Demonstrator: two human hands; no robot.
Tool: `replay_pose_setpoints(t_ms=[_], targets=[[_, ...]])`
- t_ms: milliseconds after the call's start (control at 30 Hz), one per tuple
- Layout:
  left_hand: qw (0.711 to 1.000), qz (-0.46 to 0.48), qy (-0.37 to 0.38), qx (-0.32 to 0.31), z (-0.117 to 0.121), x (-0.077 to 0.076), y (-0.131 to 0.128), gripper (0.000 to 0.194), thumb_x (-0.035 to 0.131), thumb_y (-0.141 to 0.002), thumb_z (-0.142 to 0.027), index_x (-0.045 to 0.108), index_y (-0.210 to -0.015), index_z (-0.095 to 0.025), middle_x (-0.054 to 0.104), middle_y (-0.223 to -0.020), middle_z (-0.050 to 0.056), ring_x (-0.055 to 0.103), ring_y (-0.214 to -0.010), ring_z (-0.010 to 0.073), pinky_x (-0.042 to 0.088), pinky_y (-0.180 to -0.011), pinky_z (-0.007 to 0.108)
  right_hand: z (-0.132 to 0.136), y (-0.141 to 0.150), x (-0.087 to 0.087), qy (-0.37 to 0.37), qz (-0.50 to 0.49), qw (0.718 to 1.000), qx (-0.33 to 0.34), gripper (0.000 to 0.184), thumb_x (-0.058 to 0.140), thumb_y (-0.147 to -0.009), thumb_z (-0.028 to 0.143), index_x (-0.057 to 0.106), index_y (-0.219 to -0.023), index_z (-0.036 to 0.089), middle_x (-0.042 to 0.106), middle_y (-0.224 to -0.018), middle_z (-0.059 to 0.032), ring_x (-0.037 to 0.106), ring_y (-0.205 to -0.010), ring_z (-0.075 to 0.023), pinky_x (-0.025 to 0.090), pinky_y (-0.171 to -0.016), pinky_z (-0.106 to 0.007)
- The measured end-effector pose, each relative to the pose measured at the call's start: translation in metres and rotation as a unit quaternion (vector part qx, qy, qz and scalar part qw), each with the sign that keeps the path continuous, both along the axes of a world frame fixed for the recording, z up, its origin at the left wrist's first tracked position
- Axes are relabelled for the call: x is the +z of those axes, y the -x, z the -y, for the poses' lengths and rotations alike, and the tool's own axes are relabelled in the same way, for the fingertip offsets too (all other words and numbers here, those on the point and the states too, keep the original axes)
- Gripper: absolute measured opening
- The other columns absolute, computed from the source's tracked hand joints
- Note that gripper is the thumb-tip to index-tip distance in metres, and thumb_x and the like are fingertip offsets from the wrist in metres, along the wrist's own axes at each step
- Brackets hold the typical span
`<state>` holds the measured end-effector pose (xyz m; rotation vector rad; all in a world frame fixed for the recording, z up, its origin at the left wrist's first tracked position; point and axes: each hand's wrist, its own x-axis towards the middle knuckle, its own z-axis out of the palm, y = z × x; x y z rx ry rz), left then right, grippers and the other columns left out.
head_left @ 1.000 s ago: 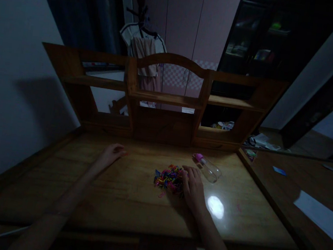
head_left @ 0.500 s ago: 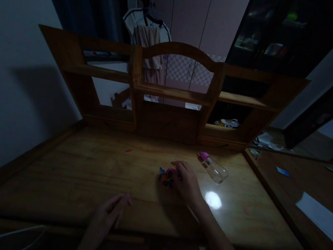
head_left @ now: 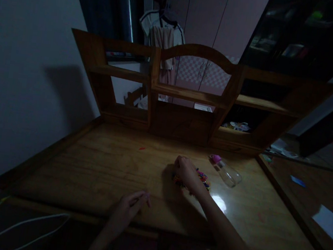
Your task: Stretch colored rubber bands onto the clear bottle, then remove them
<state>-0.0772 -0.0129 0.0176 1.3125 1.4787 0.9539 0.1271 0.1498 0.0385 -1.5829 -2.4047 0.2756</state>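
Observation:
A small heap of coloured rubber bands (head_left: 203,178) lies on the wooden desk (head_left: 95,173), right of centre. My right hand (head_left: 185,171) rests on the heap's left side with its fingers curled over the bands. My left hand (head_left: 129,208) hovers near the desk's front edge, fingers loosely together and stretched forward, with nothing visible in them. A clear plastic bottle with a pink cap (head_left: 226,171) lies on its side just right of the heap. One small red bit (head_left: 142,148) lies alone on the desk further left.
A wooden shelf unit (head_left: 188,95) stands along the back of the desk. A wall is at the left. A white cable (head_left: 19,224) loops below the desk's front left corner. Clothes hang behind the shelf. The room is dim.
My left hand drew back from the far left of the desk to its front edge, leaving a red bit behind. My right hand gathered the spread bands into a tighter heap.

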Motion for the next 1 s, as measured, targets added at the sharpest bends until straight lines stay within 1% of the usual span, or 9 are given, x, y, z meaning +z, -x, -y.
replay_pose_setpoints(t_ms=[100, 233, 367, 467, 567, 700, 833, 900, 1000], targets=[[1.000, 0.002, -0.001, 0.010, 0.000, -0.001, -0.001, 0.042, 0.049, -0.088, -0.053, 0.064, -0.075, -0.017, 0.063, -0.076, 0.003, 0.054, -0.068, 0.0154, 0.041, -0.061, 0.022, -0.005, -0.007, 0.000, 0.030, -0.042, 0.999, 0.008, 0.018, 0.058, -0.080, 0.012, 0.070, -0.094, 0.015, 0.072, -0.090, -0.0084, 0.065, -0.081, -0.0178, 0.042, -0.069, -0.024], [1.000, 0.004, -0.009, 0.002, 0.001, 0.000, -0.002, 0.041, 0.048, -0.090, -0.052, 0.065, -0.076, -0.017, 0.062, -0.077, 0.002, 0.054, -0.068, 0.0153, 0.040, -0.062, 0.022, -0.010, -0.017, 0.005, 0.083, -0.122, 0.989, 0.014, 0.016, 0.062, -0.078, 0.014, 0.073, -0.089, 0.016, 0.073, -0.089, -0.0062, 0.066, -0.080, -0.0161, 0.043, -0.066, -0.021], [1.000, 0.004, -0.007, -0.007, 0.000, 0.000, -0.001, 0.042, 0.047, -0.090, -0.052, 0.064, -0.076, -0.017, 0.062, -0.076, 0.002, 0.054, -0.068, 0.0155, 0.040, -0.062, 0.022, -0.014, -0.025, 0.013, 0.102, -0.172, 0.979, 0.035, 0.013, 0.063, -0.076, 0.016, 0.075, -0.081, 0.015, 0.075, -0.081, -0.0059, 0.067, -0.072, -0.0159, 0.044, -0.061, -0.021], [1.000, 0.002, -0.005, -0.007, -0.001, 0.000, -0.001, 0.041, 0.047, -0.090, -0.052, 0.064, -0.077, -0.018, 0.063, -0.077, 0.002, 0.056, -0.071, 0.0160, 0.040, -0.063, 0.022, -0.020, -0.027, 0.019, 0.117, -0.188, 0.974, 0.045, 0.013, 0.065, -0.074, 0.017, 0.077, -0.079, 0.015, 0.075, -0.077, -0.0049, 0.068, -0.068, -0.0160, 0.044, -0.058, -0.020], [1.000, 0.003, -0.007, -0.009, -0.001, 0.000, -0.001, 0.042, 0.047, -0.090, -0.053, 0.064, -0.075, -0.017, 0.063, -0.075, 0.002, 0.055, -0.069, 0.0158, 0.040, -0.062, 0.022, -0.032, -0.019, 0.022, 0.120, -0.183, 0.975, 0.034, 0.016, 0.065, -0.075, 0.020, 0.078, -0.082, 0.015, 0.075, -0.073, -0.0039, 0.068, -0.065, -0.0159, 0.042, -0.054, -0.020], [1.000, -0.005, -0.003, 0.004, 0.000, 0.001, -0.002, 0.044, 0.048, -0.088, -0.056, 0.064, -0.074, -0.017, 0.061, -0.072, 0.001, 0.053, -0.065, 0.0150, 0.039, -0.061, 0.022, -0.053, 0.010, 0.018, 0.104, -0.173, 0.979, 0.023, 0.016, 0.069, -0.076, 0.025, 0.079, -0.081, 0.014, 0.074, -0.071, -0.0041, 0.068, -0.068, -0.0169, 0.041, -0.054, -0.019], [1.000, -0.008, 0.005, 0.017, -0.001, -0.001, -0.003, 0.044, 0.050, -0.086, -0.058, 0.063, -0.073, -0.017, 0.061, -0.071, 0.001, 0.052, -0.063, 0.0148, 0.039, -0.058, 0.022, -0.068, 0.037, 0.013, 0.076, -0.176, 0.981, 0.023, 0.016, 0.068, -0.079, 0.025, 0.078, -0.086, 0.016, 0.076, -0.081, -0.0059, 0.070, -0.079, -0.0187, 0.045, -0.061, -0.020], [1.000, -0.008, 0.007, 0.021, -0.001, -0.002, -0.003, 0.045, 0.050, -0.086, -0.058, 0.063, -0.073, -0.017, 0.062, -0.073, 0.002, 0.052, -0.064, 0.0149, 0.040, -0.059, 0.022, -0.072, 0.040, 0.014, 0.062, -0.181, 0.981, 0.038, 0.019, 0.066, -0.082, 0.027, 0.076, -0.095, 0.017, 0.076, -0.089, -0.0060, 0.070, -0.084, -0.0178, 0.046, -0.066, -0.020], [1.000, -0.007, 0.015, 0.027, -0.001, -0.001, -0.003, 0.045, 0.049, -0.086, -0.059, 0.064, -0.074, -0.017, 0.063, -0.074, 0.002, 0.053, -0.064, 0.0148, 0.040, -0.059, 0.022, -0.074, 0.028, 0.020, 0.047, -0.182, 0.979, 0.076, 0.023, 0.061, -0.087, 0.029, 0.072, -0.104, 0.019, 0.075, -0.096, -0.0056, 0.069, -0.086, -0.0156, 0.047, -0.070, -0.020]])
